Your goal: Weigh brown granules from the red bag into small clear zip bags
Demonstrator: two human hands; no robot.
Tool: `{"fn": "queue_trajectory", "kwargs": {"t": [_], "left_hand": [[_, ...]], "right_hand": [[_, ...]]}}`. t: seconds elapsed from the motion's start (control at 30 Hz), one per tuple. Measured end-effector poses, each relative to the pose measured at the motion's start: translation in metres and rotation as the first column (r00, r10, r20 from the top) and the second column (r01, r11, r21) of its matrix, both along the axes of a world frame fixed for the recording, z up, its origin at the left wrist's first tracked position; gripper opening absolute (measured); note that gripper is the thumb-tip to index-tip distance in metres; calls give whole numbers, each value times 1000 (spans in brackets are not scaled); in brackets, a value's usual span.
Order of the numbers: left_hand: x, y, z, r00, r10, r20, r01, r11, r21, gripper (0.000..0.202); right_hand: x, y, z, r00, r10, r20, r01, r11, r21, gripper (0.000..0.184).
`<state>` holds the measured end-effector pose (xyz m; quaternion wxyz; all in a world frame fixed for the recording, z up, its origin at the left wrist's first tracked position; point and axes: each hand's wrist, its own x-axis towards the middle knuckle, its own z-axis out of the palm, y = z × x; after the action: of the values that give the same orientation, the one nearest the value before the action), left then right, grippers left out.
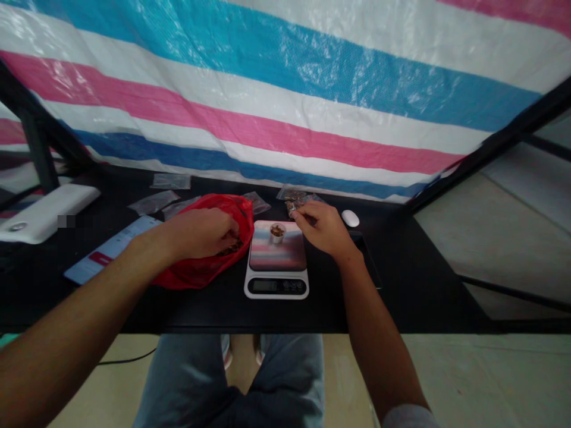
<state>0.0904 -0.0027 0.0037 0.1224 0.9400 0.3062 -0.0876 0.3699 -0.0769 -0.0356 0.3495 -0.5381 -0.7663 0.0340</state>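
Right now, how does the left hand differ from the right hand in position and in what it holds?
The left hand curls around brown pieces at the red plastic bag, while the right hand pinches a small clear bag. The left hand is left of the kitchen scale, the right hand right of it. Both are bare and palm down.

One digital kitchen scale [276,285] stands on one black table [401,279]; clock directions here run from the scale, with twelve o'clock toward the table's far edge. There are two hands: one left hand [200,235] at nine o'clock and one right hand [321,229] at two. One small cup [277,233] sits on the scale. One red plastic bag [200,273] lies at nine o'clock. Five clear plastic bags [170,181] spread between ten and twelve o'clock. One white computer mouse [350,218] lies at two o'clock. One white box-shaped device [44,214] and one printed card [107,249] lie at nine o'clock. One striped tarp [285,89] hangs beyond the table at twelve o'clock.
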Motion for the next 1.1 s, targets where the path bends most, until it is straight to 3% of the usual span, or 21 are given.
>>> {"fn": "queue_trajectory", "kwargs": {"t": [0.23,0.3,0.43,0.53,0.63,0.7,0.83,1.1], "left_hand": [[-2,-18,-17,993,121,12,-121,993,-11,29],[-7,-13,-13,991,127,34,-128,992,9,32],[-22,-3,3,951,164,260,-180,983,38,29],[-29,-3,7,953,118,278,-98,992,-85,28],[-28,-3,-4,971,4,237,45,979,-201,35],[-25,0,-16,969,-27,247,57,992,-115,45],[-20,9,-33,981,-63,183,61,998,14,39],[-14,20,-36,995,-29,99,29,1000,1,28]], "right_hand": [[-2,1,-3,999,12,37,-11,1000,-22,32],[-2,1,-3,999,6,41,-5,1000,-28,32],[-2,1,-3,999,4,46,-3,1000,-25,32],[-3,1,-3,999,3,43,-2,1000,-31,32],[-2,1,-3,999,6,44,-4,999,-33,32],[-2,1,-3,999,7,45,-6,999,-32,32],[-2,1,-3,999,12,48,-10,999,-39,32],[-3,0,-2,998,9,54,-6,998,-55,32]]}}
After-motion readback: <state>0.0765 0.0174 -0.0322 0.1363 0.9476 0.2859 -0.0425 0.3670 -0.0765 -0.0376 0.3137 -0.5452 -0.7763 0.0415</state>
